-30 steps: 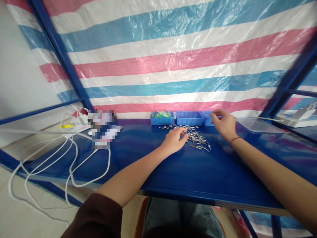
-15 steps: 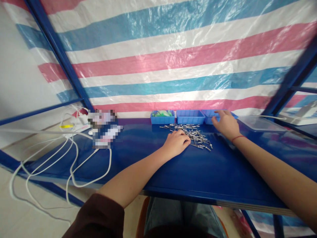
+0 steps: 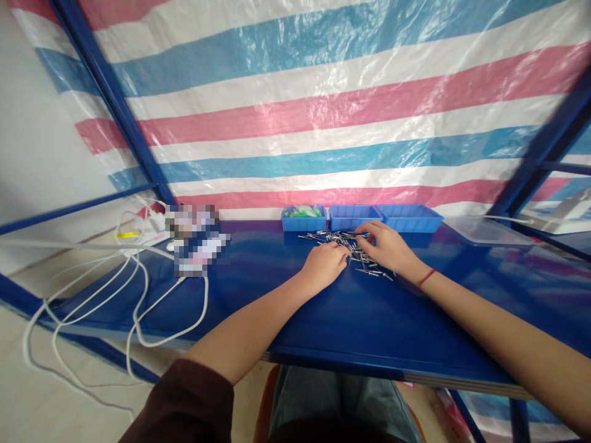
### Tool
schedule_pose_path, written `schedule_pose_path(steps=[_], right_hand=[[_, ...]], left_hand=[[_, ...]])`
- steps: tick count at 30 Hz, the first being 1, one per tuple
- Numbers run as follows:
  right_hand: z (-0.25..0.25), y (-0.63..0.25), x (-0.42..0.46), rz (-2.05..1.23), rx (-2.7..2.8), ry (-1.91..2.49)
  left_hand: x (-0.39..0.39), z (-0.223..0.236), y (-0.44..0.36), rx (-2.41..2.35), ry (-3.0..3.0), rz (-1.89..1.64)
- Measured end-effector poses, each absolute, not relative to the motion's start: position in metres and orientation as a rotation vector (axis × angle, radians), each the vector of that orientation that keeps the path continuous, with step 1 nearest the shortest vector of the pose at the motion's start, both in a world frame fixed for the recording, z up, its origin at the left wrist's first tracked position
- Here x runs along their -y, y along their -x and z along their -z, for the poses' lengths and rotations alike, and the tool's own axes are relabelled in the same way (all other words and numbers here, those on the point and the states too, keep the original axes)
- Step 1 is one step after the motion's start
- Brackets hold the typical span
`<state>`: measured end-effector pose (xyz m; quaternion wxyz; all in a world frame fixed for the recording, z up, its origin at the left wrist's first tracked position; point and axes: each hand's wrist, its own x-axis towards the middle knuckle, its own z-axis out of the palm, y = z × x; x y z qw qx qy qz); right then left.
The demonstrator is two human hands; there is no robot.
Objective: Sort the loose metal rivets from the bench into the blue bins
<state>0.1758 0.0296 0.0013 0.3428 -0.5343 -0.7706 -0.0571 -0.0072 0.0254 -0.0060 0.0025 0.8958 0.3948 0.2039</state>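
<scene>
left hand (image 3: 323, 266): fingers curling by metal pins (image 3: 367, 271), pinch unclear | right hand (image 3: 391, 249): fingers parting above them | risk: crossed pins snagging, scattering neighbours

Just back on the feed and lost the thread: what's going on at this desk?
A person has both hands at a loose pile of slim metal pieces on the blue desk. The left hand is at its near left side, the right hand at its right. Whether either grips one, I can't tell. Behind stand three blue bins, the left one holding something green.
</scene>
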Motion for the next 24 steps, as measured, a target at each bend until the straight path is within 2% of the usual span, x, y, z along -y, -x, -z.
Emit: schedule_pose_path(steps=[7,12,18,24], right_hand=[[0.0,-0.175,-0.031,-0.012,1.972,1.405],[0.002,-0.171,-0.03,-0.293,1.93,1.42],[-0.005,-0.156,-0.022,-0.649,1.782,1.097],[-0.011,-0.15,-0.014,-0.712,1.591,1.05]], left_hand=[[-0.028,0.005,0.008,-1.388,-2.536,-0.89],[-0.038,0.004,0.008,-1.227,-2.154,-1.143],[-0.042,0.006,0.002,-1.002,-1.931,-1.206],[-0.045,0.01,-0.001,-0.946,-1.846,-1.215]])
